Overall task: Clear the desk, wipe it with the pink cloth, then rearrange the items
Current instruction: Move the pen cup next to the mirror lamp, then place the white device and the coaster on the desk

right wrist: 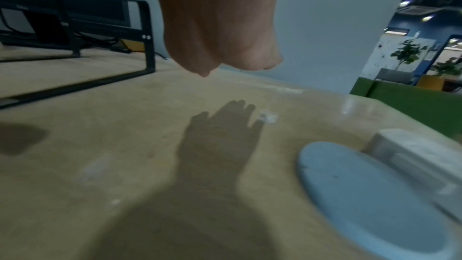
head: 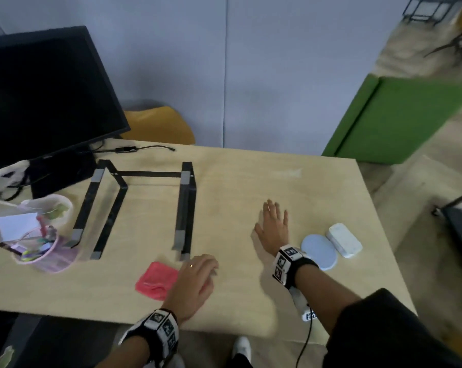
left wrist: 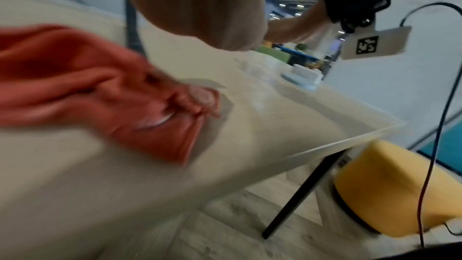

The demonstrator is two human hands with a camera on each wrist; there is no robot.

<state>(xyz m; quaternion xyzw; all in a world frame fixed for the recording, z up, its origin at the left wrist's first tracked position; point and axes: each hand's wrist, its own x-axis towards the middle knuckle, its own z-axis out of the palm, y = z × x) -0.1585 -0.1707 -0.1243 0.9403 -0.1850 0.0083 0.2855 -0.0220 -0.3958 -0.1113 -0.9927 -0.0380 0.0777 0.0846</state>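
Note:
The pink cloth (head: 156,280) lies crumpled on the wooden desk (head: 251,176) near its front edge. My left hand (head: 195,277) hovers just to the cloth's right, fingers loosely curled, holding nothing. In the left wrist view the cloth (left wrist: 100,90) sits blurred below and left of my palm (left wrist: 200,7). My right hand (head: 273,227) is spread flat with straight fingers just above the bare desk, right of centre. Its shadow falls on the wood in the right wrist view, under the palm (right wrist: 220,17).
A round pale-blue disc (head: 318,251) and a white case (head: 344,240) lie by my right wrist. A black metal stand (head: 139,205) stands mid-desk. A pink pen cup (head: 41,253), a white bowl (head: 51,205) and a monitor (head: 46,96) fill the left.

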